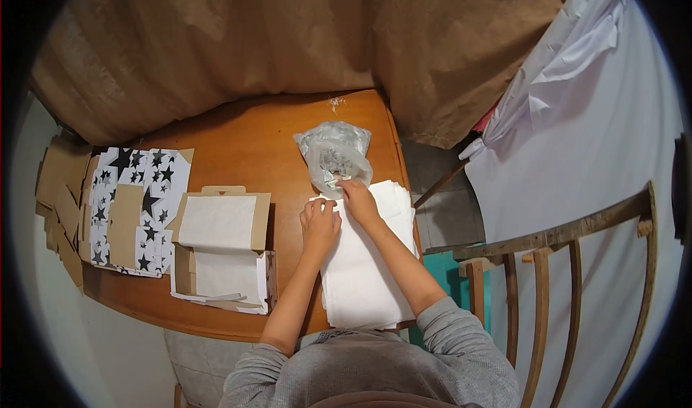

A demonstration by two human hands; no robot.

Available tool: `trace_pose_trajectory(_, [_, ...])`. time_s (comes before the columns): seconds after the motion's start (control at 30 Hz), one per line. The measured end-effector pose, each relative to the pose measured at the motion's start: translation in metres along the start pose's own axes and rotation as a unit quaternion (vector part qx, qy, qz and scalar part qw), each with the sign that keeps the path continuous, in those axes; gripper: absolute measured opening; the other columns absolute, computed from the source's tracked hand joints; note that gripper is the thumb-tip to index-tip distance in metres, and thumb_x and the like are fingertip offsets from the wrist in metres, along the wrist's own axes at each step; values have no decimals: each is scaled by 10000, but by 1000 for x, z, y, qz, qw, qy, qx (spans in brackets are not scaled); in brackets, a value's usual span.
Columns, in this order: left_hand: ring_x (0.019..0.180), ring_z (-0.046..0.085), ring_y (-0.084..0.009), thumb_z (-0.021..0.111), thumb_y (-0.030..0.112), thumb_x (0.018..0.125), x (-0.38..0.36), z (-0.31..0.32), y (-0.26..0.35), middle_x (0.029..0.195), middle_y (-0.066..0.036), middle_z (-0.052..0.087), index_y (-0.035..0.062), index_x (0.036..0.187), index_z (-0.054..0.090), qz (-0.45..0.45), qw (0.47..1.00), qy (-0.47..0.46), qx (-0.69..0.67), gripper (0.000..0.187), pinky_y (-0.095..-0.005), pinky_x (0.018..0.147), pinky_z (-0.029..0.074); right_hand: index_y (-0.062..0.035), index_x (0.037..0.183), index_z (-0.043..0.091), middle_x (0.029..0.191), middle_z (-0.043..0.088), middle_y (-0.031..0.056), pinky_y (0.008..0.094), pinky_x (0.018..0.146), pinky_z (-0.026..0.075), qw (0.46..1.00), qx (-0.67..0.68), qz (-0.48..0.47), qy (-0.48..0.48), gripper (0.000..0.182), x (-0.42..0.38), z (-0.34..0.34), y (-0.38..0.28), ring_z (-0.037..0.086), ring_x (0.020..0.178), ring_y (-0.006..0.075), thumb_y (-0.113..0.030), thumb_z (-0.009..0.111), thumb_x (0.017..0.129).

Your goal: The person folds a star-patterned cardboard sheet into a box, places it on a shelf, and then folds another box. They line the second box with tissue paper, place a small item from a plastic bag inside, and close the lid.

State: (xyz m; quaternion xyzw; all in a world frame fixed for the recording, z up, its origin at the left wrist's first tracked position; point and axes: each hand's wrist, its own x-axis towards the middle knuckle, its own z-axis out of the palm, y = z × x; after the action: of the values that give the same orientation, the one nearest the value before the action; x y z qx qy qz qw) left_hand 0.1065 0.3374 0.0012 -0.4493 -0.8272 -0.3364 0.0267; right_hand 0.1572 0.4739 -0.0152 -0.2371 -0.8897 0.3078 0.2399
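A clear plastic bag (333, 135) lies with its mouth toward me, small silvery-white pieces showing inside. My right hand (360, 203) reaches to the mouth of this bag, fingertips pinched together; what they hold is too small to make out. Just below the bag, my left hand (319, 225) rests by the upper left edge of a stack of white paper sheets (371, 282). Its fingers are bent and slightly apart, with nothing visible in them. Both forearms extend over or beside the stack.
Left of my arms stands an open cardboard box (272, 224) with white lining and loose white strips. Star-patterned cardboard pieces (150, 202) lie further left, beside stacked brown cardboard (63, 184). A wooden rail frame (577, 285) stands right of the wooden table (245, 130).
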Motion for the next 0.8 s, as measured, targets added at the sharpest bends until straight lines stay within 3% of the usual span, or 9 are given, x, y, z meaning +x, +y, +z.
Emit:
trace_pose_trajectory(0.33, [1067, 449, -308, 604, 133, 795, 4, 13, -12, 1064, -115, 532, 52, 948, 606, -19, 999, -27, 24, 174, -449, 895, 346, -38, 1025, 637, 978, 641, 130, 387, 823, 463, 999, -15, -9, -39, 240, -2, 23, 25, 558, 941, 315, -37, 615, 786])
trace_pose_trajectory(0.57, [1073, 449, -314, 625, 131, 786, 1, 6, -11, 1061, -117, 534, 55, 1023, 587, -25, 999, -27, 21, 252, -449, 903, 343, -49, 1095, 613, 995, 632, 102, 364, 830, 480, 997, -34, -65, 17, 307, -26, 4, 8, 558, 987, 275, -33, 572, 792])
trace_pose_trajectory(0.8, [1028, 531, -256, 665, 154, 782, -21, -27, 8, 1077, -95, 576, 67, 1081, 575, 57, 996, 12, -71, 324, -388, 851, 395, -49, 1022, 637, 958, 645, 97, 366, 799, 489, 990, 75, -103, 68, 305, -77, -38, -42, 593, 903, 277, 55, 613, 736])
